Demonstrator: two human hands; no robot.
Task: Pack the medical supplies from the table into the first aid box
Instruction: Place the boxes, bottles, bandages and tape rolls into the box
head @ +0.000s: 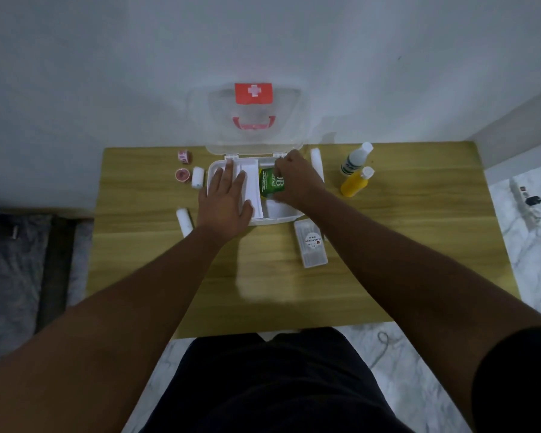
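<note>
Count on the counter (pixel 388 245), single head view:

- First aid box (pixel 281 214), lid up: 1.
- Green packet (pixel 270 182) inside the box: 1.
- Bottles: 2, one white bottle (pixel 355 159), one yellow bottle (pixel 355 182), touching.
- White gauze rolls: 3, namely left-rear roll (pixel 197 176), left-front roll (pixel 184 221), right roll (pixel 316 160) beside the box.
- Pink tape rolls: 2, rear tape (pixel 184 156) and front tape (pixel 182 175).
- Clear labelled case (pixel 310 243): 1.
- Hands: 2, left hand (pixel 225 203), right hand (pixel 297 179).

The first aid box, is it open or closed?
Open. The box has its clear lid tipped up against the wall, and the right hand reaches inside.
</note>
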